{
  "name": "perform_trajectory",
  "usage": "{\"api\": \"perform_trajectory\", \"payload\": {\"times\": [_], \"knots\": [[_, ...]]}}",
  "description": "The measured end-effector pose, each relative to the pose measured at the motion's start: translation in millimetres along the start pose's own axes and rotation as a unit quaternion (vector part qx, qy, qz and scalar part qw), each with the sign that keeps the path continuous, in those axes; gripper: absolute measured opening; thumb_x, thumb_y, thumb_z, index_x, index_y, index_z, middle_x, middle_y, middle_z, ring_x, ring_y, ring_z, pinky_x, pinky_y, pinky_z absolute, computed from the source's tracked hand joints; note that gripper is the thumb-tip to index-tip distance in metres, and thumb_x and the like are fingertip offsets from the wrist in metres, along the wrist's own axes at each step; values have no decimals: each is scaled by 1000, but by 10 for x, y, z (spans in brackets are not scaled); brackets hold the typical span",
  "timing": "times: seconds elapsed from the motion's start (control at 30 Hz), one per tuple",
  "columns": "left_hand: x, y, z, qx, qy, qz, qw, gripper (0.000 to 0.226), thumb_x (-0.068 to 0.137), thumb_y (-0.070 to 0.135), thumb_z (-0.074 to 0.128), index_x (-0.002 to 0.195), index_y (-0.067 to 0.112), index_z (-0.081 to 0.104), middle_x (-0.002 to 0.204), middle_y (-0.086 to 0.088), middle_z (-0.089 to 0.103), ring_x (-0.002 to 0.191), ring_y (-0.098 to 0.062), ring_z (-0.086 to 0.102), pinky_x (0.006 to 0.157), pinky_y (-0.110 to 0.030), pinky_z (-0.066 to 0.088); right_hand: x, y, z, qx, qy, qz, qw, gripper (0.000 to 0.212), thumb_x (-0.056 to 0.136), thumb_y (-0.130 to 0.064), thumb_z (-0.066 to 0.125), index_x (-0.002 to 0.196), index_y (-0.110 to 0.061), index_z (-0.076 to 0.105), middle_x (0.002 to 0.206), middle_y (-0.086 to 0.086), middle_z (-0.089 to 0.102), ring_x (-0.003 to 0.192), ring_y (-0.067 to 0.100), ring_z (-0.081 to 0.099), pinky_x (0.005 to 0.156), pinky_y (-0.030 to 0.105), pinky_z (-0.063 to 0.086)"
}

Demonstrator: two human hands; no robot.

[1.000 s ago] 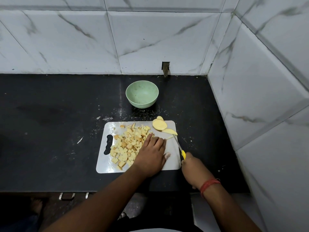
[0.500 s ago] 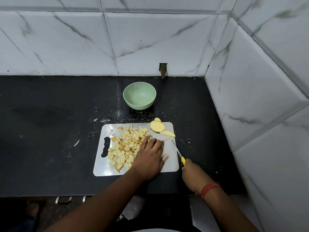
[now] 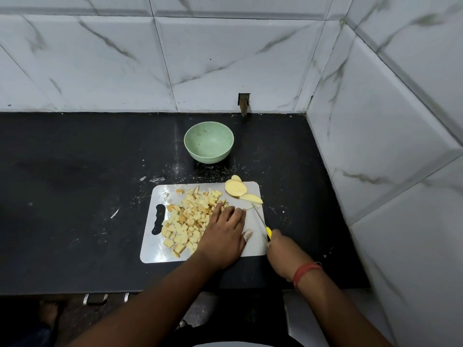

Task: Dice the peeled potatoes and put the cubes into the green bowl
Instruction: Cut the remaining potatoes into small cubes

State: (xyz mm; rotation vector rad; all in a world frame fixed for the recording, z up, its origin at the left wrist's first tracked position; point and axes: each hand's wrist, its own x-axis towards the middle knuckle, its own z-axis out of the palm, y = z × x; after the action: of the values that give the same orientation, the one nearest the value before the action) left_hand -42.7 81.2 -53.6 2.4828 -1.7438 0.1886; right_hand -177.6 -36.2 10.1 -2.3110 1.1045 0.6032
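The potato cubes (image 3: 189,219) lie in a loose heap on the left and middle of the white cutting board (image 3: 253,246), and none are in the green bowl (image 3: 208,142) yet, which stands bare just beyond the board's far edge. A few uncut potato slices (image 3: 236,188) sit at the board's far right corner, one partly over the edge.

The left hand (image 3: 224,236) lies flat with straight fingers on the board, its fingertips against the right side of the heap. The right hand (image 3: 283,256) grips the yellow-handled knife (image 3: 261,222), whose thin blade points toward the slices with its tip just beside the nearest one.

The step in hand looks like the dicing itself, nearly finished: the heap is being held aside while the last slices wait. The next move likely calls for drawing those slices to the bare part of the board, steadying them with the left hand, and cutting them into strips and then cubes before anything goes to the bowl. All of this rests on a black surface (image 3: 75,196) against white marbled tiles (image 3: 225,58).
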Motion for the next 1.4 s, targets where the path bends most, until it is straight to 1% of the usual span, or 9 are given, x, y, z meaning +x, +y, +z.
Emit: {"api": "perform_trajectory", "payload": {"times": [0.13, 0.23, 0.3, 0.57, 0.73, 0.83, 1.17, 1.3, 1.4], "knots": [[-12, -8, 0, 1, -1, 2, 1000, 63, 108, 49, 30, 147, 4, 50, 141, -9, 54, 133, -31, 47, 122, -58, 23, -141, 179, 40, 12, -7, -28, 1000, 22, 100, -15, 36, 120, -7, 43, 104, 12, 60, 100, 30, 61, 74, 29, 44], [-19, -23, 2, 4, -1, 5, 1000, 64, 107, 50, 29, 149, 6, 49, 144, -9, 54, 134, -31, 46, 122, -58, 24, -201, 170, 65, 18, 17, -22, 999, 4, 101, -17, 40, 102, -15, 37, 84, 5, 53, 81, 25, 58, 62, 27, 37], [-22, -20, 7, 4, -1, 4, 1000, 65, 107, 50, 28, 150, 6, 49, 144, -9, 53, 135, -31, 46, 122, -58, 23, -186, 106, 49, 28, 33, -28, 999, 5, 100, -16, 39, 103, -13, 38, 92, 9, 59, 76, 25, 54, 66, 28, 39], [-23, -16, 15, 3, -1, 3, 1000, 64, 107, 50, 31, 148, 5, 50, 144, -9, 54, 134, -31, 47, 122, -59, 24, -9, -62, 13, 2, 2, -12, 1000, 23, 98, -11, 37, 120, -6, 42, 112, 18, 62, 99, 33, 63, 71, 31, 41], [-20, -27, 5, 10, -5, 3, 1000, 64, 107, 51, 29, 150, 7, 49, 146, -9, 54, 137, -33, 46, 122, -60, 24, -113, 100, 92, 3, 1, -5, 1000, 12, 99, -15, 39, 110, -10, 42, 81, 4, 52, 86, 27, 62, 63, 27, 38], [-23, -17, -9, 17, 4, 2, 1000, 65, 107, 51, 30, 150, 7, 48, 149, -12, 53, 141, -35, 42, 121, -59, 26, -189, 107, 44, 29, 21, -20, 999, 6, 101, -18, 39, 102, -13, 40, 97, 11, 62, 80, 24, 58, 67, 29, 40], [-17, -23, -27, 27, 18, -1, 999, 61, 103, 50, 42, 139, 4, 59, 133, -10, 59, 132, -33, 47, 122, -56, 28, -39, -95, 39, -6, -13, -1, 1000, 30, 97, -11, 40, 127, -6, 40, 113, 17, 61, 99, 32, 63, 72, 30, 42], [-19, -51, -44, 30, 3, 5, 1000, 63, 104, 51, 35, 143, 7, 56, 135, -9, 58, 134, -33, 46, 123, -57, 25, -112, 40, 74, -4, -10, -4, 1000, 20, 98, -12, 39, 117, -9, 42, 109, 16, 62, 96, 31, 63, 70, 29, 40], [-22, -55, -54, 30, 1, 4, 1000, 65, 105, 53, 32, 144, 7, 55, 137, -9, 57, 135, -33, 45, 122, -58, 24, -186, 110, 61, 8, 1, -20, 1000, 4, 99, -15, 41, 101, -14, 37, 92, 7, 58, 78, 25, 56, 60, 27, 37]]}}
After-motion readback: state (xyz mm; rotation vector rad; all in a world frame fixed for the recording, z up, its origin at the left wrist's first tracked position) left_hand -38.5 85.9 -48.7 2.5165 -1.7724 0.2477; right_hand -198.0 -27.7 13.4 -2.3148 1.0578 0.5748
